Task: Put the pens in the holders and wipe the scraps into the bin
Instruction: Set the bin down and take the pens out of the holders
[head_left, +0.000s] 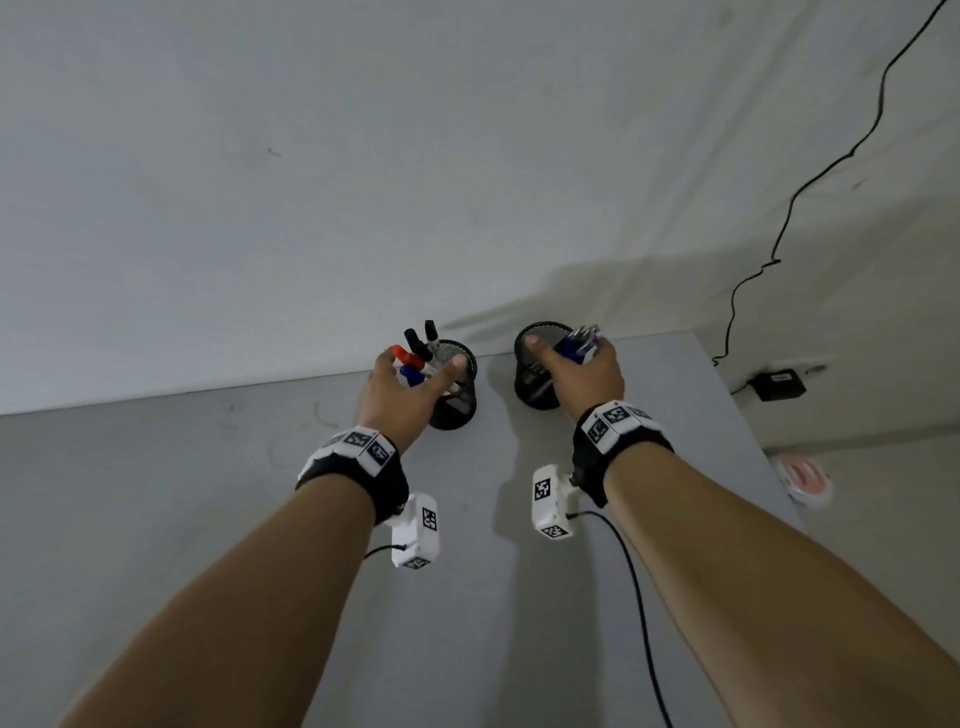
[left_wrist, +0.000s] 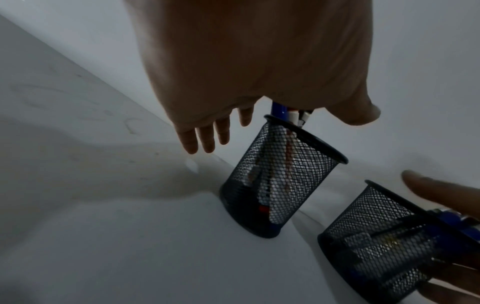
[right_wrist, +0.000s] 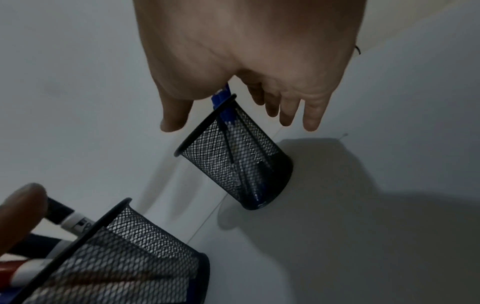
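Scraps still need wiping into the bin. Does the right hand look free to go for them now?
Probably not yet. The right hand is over the right holder with the blue pens under its fingers, and neither scraps nor a bin show in any view.

Both holders, left (head_left: 457, 384) and right (head_left: 535, 364), are black wire mesh with a smooth solid rim and base, matt. The markers (head_left: 415, 358) in the left holder look like glossy plastic. The table (head_left: 208, 493) under them is smooth, matt grey, faintly scuffed left of the holders.
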